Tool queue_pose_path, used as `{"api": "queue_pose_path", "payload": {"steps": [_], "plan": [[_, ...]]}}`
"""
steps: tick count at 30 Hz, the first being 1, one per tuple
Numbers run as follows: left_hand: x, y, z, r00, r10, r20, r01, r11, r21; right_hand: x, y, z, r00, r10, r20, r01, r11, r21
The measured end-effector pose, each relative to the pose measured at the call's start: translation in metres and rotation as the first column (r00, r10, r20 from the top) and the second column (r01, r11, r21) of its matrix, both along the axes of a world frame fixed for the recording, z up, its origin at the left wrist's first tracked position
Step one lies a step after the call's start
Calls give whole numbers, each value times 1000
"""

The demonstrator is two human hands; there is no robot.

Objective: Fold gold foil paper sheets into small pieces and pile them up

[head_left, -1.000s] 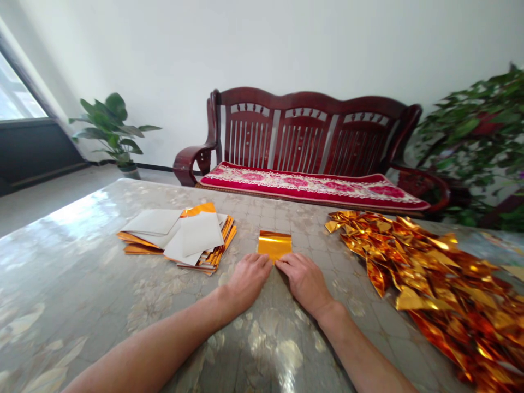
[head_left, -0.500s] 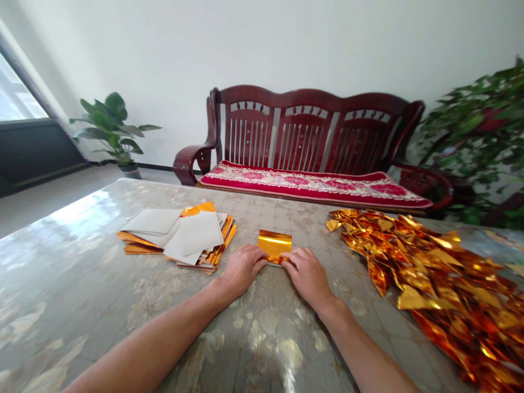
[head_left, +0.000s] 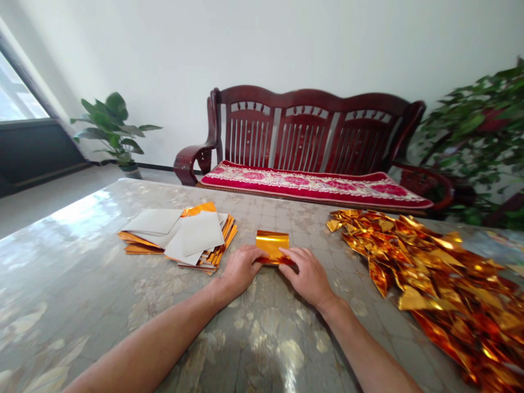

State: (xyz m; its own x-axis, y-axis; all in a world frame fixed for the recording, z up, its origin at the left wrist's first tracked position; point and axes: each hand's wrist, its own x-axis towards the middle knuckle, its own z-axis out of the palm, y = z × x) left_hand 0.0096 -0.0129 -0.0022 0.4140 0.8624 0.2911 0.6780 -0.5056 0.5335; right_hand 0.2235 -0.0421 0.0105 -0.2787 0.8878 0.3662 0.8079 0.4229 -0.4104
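A small sheet of gold foil paper point(head_left: 272, 240) lies on the table between my hands, its near edge curled or folded over. My left hand point(head_left: 242, 268) grips its near left corner between thumb and fingers. At the near right corner, my right hand point(head_left: 305, 273) has its fingertips on the foil and its thumb at the near edge. To the left of my left hand sits a stack of foil paper sheets point(head_left: 201, 233), mostly with the pale side up. On the right spreads a heap of folded gold foil pieces point(head_left: 434, 267).
The table point(head_left: 143, 316) has a glossy, floral-patterned cover. Behind it stands a dark red wooden bench point(head_left: 301, 120) with a red floral cushion point(head_left: 311, 183). A potted plant point(head_left: 117, 128) is at the back left, leafy greenery point(head_left: 478, 125) at the right, and clear plastic point(head_left: 495, 245) beyond the heap.
The foil sheet has shifted slightly left, and more of its near edge shows. My right hand's fingers have slid left along it and spread a little from the thumb.
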Motion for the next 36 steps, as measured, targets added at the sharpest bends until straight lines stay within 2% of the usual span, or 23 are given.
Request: {"api": "queue_pose_path", "payload": {"steps": [5, 10, 15, 19, 24, 30, 36], "plan": [[1, 0, -2, 1000, 6, -28, -7, 1000, -16, 1, -1, 0, 991, 25, -129, -28, 999, -27], [0, -1, 1, 999, 8, -42, -10, 999, -42, -4, -1, -2, 999, -50, -17, 50, 998, -24], [1, -10, 13, 994, -69, -89, 68, 998, -9, -4, -2, -1, 996, -82, -15, 83, 997, 1], [4, -16, 20, 992, -73, -102, 76, 997, 28, -3, -3, -1, 997, -71, -8, 71, 997, -1], [5, -13, 17, 998, -30, -48, 30, 1000, -2, -4, -3, 0, 999, -49, 9, 49, 999, -10], [5, -10, 14, 989, 20, -146, -25, 999, -30, -5, -5, 3, 998, -36, 54, 37, 999, -18], [7, -8, 18, 979, 74, -192, -87, 994, -61, -7, -2, 1, 994, -77, 83, 82, 995, -57]]}}
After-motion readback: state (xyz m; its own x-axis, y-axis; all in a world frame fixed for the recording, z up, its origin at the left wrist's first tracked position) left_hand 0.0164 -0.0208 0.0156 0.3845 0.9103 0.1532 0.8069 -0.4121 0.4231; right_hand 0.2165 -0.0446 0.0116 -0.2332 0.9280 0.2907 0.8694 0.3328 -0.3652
